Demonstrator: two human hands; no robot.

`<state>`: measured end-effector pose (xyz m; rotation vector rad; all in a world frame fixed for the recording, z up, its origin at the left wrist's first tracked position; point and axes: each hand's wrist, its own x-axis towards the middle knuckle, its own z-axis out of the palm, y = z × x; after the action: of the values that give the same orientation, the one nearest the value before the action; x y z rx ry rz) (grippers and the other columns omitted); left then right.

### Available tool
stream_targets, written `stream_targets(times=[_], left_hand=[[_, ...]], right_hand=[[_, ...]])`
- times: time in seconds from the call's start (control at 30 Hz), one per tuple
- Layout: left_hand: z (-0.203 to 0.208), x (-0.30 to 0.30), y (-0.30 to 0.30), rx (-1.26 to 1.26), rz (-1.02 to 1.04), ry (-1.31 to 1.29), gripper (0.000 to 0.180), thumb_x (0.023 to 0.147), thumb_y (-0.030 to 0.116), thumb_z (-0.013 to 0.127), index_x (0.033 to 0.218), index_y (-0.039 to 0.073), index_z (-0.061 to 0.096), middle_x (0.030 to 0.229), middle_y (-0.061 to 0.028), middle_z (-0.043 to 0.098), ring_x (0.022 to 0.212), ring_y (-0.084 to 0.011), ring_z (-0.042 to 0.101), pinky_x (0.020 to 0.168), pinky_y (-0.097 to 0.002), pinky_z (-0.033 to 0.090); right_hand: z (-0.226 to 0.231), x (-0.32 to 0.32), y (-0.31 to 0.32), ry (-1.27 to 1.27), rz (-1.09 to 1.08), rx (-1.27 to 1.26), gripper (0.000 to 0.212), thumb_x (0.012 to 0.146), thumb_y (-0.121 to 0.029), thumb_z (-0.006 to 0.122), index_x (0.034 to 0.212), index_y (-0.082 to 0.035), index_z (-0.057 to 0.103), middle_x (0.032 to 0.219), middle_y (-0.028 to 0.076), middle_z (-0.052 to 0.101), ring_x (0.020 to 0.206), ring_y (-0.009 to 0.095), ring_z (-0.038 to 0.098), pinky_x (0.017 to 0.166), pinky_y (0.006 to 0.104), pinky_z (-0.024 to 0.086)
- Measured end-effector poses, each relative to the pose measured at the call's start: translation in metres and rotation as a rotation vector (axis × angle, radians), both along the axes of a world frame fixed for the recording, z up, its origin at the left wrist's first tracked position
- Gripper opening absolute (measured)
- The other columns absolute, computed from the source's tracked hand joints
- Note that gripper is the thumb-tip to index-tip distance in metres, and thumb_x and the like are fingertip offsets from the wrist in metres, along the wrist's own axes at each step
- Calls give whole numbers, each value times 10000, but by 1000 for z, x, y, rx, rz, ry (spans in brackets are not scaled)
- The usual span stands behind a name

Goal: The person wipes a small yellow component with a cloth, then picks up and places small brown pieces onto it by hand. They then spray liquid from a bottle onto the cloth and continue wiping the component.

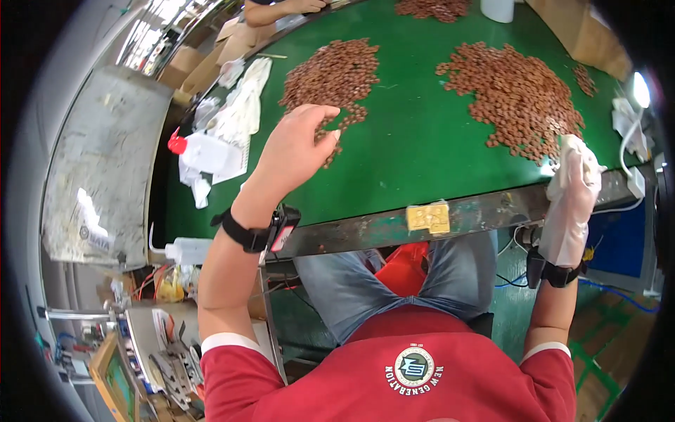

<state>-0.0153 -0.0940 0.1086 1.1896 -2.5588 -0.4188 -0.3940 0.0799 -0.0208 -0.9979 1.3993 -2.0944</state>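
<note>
Head view: my left hand (297, 146) arches half-open over brown discs (334, 74); my right hand (576, 172) overhangs the bench's (408, 141) near edge, closure unclear; I can't tell either's hold.

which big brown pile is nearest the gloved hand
The big right pile, beside the gloved right hand; the left pile and far pile are farther off.

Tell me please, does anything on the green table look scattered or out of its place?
Yes, slightly: a small cluster of brown discs lies apart from the large right-hand pile, near the cardboard. It looks odd because most discs nearby are heaped together. I see no clear damage.
</note>
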Motion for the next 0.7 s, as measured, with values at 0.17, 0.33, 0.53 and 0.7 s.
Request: stream_targets(times=[0.17, 0.33, 0.53, 0.7], left_hand=[[-32, 32, -26, -71, -13, -259, 383, 816, 203, 684, 1158, 44, 618, 1079, -160, 618, 964, -303, 606, 858, -348, 486], [-54, 36, -38, -98, -78, -311, 396, 777, 203, 707, 1121, 25, 625, 1038, -152, 627, 911, -302, 616, 823, -354, 497], [-48, 28, -38, 321, -7, -286, 397, 743, 174, 746, 1087, 15, 627, 932, -106, 641, 808, -208, 632, 735, -316, 513], [-43, 29, -36, 487, 52, -177, 301, 786, 152, 746, 1024, 11, 629, 849, -42, 637, 741, -109, 602, 639, -263, 490]], right_hand=[[-9, -6, -8, -24, -54, -24, 228, 944, -174, 604, 1107, -16, 629, 997, 23, 633, 871, 90, 571, 773, 225, 427], [-14, -10, -9, 12, -58, 0, 227, 946, -172, 603, 1112, -18, 628, 1014, 29, 636, 885, 97, 579, 783, 229, 435], [-14, -8, -8, -1, -85, -14, 227, 947, -168, 602, 1112, -15, 630, 1018, 33, 638, 892, 101, 584, 794, 231, 442], [-8, -5, -6, -17, -74, -22, 236, 948, -168, 599, 1117, -5, 629, 1028, 41, 641, 913, 107, 586, 812, 230, 443]])
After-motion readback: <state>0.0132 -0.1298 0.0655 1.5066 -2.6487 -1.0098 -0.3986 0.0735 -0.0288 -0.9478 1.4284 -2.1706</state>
